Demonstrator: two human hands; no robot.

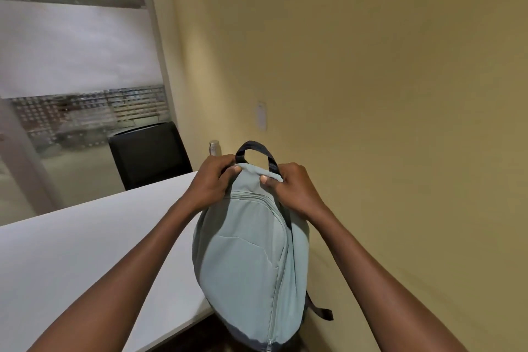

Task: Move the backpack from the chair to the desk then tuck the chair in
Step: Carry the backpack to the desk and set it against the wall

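A white surface [71, 260] fills the lower left of the frame, its near corner ending at the lower centre, where a strip of dark floor shows beneath. A plain yellow wall [371, 66] takes up the whole right side and top. Both forearms reach in from the bottom corners. The left hand [213, 181] and right hand [291, 187] are closed on the top edge of the backpack [251, 251], thumbs pressed on the front fabric, fingers curled behind. The backpack hangs upright at centre, at the surface's right edge, its base low in the frame; whether it touches the surface cannot be told. It is pale green with a dark carry loop on top, a dark base, a zipper down its front and a dark strap end at lower right. Behind it, a metal bottle [213, 147] peeks out. Further back, a black chair [150, 154] stands at the surface's far edge. A glass partition [71, 66] with a frosted band fills the upper left.
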